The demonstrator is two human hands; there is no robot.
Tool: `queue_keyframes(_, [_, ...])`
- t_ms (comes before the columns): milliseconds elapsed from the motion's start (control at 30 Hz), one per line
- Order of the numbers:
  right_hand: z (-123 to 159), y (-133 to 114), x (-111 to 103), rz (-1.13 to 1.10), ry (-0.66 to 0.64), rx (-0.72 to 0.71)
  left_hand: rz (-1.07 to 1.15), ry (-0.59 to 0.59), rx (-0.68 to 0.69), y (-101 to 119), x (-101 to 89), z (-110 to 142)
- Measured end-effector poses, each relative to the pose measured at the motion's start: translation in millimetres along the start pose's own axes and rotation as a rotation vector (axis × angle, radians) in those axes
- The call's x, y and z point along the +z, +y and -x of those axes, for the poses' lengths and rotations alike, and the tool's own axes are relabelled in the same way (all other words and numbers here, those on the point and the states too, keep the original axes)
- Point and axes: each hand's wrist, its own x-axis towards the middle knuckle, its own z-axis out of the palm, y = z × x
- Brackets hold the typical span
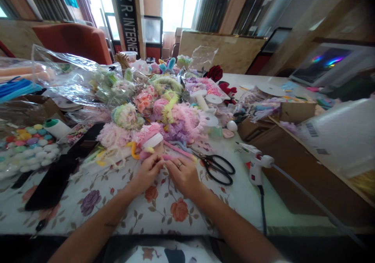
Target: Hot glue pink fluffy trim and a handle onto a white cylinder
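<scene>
My left hand [149, 172] and my right hand [184, 176], which wears a ring, meet over the flowered cloth [129, 212]. Fingers of both are pinched close together, and whatever lies between the tips is too small or hidden to make out. Right behind them lie fuzzy pink stems [182, 150], one with a yellowish end, and an orange-yellow fuzzy stem [134, 150]. A white roll [153, 141] rests against a pink fluffy bundle [149, 131]. To the right of my right hand are black-handled scissors [218, 168], blades pointing toward the pile.
A white glue gun [254, 162] with a long glue stick stands right, beside a cardboard box [295, 169]. Yarn and trim [187, 116] pile up ahead. On the left are a black phone-like slab [49, 189], pompoms [38, 153] and a thread spool [57, 129].
</scene>
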Motion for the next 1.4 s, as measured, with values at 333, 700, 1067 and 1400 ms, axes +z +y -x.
queue_keyframes(333, [-6.6, -10.1, -3.8, -0.654, -0.159, 0.566, -0.149, 0.069, 0.115, 1.9, 6.9, 5.3])
queue_keyframes(700, [-5.0, 6.9, -1.7, -1.874, -0.597, 1.141, -0.473, 0.085, 0.770, 3.5, 10.6, 17.3])
queue_keyframes(1067, [-6.1, -5.4, -17.5, -0.604, -0.136, 0.381, -0.130, 0.095, 0.129, 3.0, 9.6, 10.8])
queue_keyframes(1400, [-5.4, -11.0, -9.8, -0.660, -0.122, 0.566, -0.160, 0.089, 0.182, -0.3, 13.3, 13.0])
